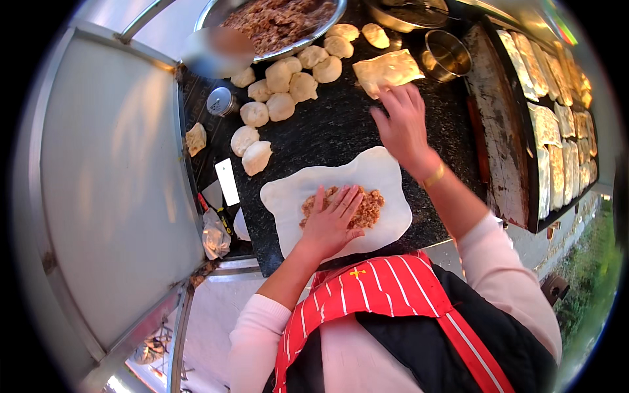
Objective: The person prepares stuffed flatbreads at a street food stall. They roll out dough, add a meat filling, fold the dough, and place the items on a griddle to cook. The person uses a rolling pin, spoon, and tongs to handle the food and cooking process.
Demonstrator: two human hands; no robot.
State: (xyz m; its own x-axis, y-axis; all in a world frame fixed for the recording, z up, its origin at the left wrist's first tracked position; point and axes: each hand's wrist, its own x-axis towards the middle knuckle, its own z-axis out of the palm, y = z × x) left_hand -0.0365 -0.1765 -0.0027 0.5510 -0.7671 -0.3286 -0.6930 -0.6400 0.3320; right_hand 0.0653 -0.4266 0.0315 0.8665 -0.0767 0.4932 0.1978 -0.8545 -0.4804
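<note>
A thin sheet of dough (388,182) lies on the black stone worktop (334,142) in front of me. My left hand (331,216) rests flat, fingers spread, on the minced meat filling (371,209) at the sheet's middle. Farther back, my right hand (403,118) reaches to a folded rectangular piece of dough (388,69); its fingertips are at the near edge, and whether they grip it is unclear. Several dough balls (280,105) lie in a loose group at the back left. Behind them stands a large metal bowl of minced meat (339,10).
At right, a griddle with a raised edge (533,162) holds several filled flatbreads (570,162). A metal cup (447,54) and a metal basin (408,22) stand at the back. A shaker (221,101) and a white-handled scraper (226,182) are at left, beside a metal side panel (113,162).
</note>
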